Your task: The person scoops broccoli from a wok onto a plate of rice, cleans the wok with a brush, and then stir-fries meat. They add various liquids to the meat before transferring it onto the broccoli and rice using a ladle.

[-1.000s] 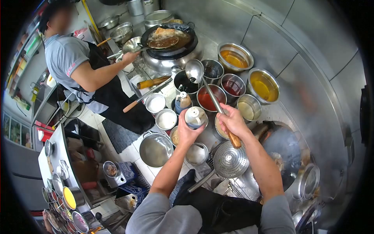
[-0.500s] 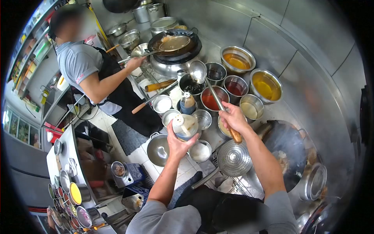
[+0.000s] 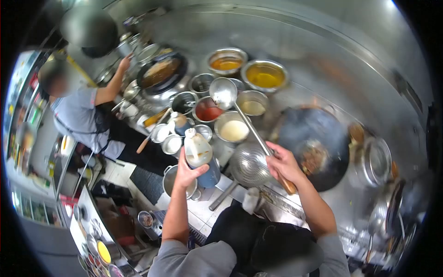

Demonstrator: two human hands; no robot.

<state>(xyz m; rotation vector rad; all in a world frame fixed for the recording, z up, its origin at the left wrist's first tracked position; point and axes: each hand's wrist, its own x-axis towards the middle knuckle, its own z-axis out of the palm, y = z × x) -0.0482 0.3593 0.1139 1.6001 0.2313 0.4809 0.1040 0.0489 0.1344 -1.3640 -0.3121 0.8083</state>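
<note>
My left hand [image 3: 186, 174] is closed around a squeeze bottle [image 3: 199, 150], translucent at the top and bluish below. A second bottle [image 3: 180, 123] stands just beyond it among the pots. My right hand [image 3: 282, 164] grips the long handle of a metal ladle [image 3: 224, 93] near its wooden end. The ladle's bowl hangs over the sauce pots, by the pot of red sauce [image 3: 210, 110]. Below my right hand rests a perforated strainer [image 3: 251, 164]. To the right, a dark wok [image 3: 336, 159] gives off steam, with browned food [image 3: 313, 157] inside.
Bowls of yellow oil [image 3: 265, 76] and a pot of cream-coloured liquid [image 3: 234, 130] stand ahead. At the left, a co-worker [image 3: 78, 111] reaches toward another wok [image 3: 161, 76]. Metal lids [image 3: 373, 161] lie right of the steaming wok. A counter with ingredient containers [image 3: 104, 251] is lower left.
My view has swung right, bringing the steaming wok nearer the middle. The bottle and ladle stay in my hands. The co-worker's arm has risen, and the strainer is gone from over their wok.
</note>
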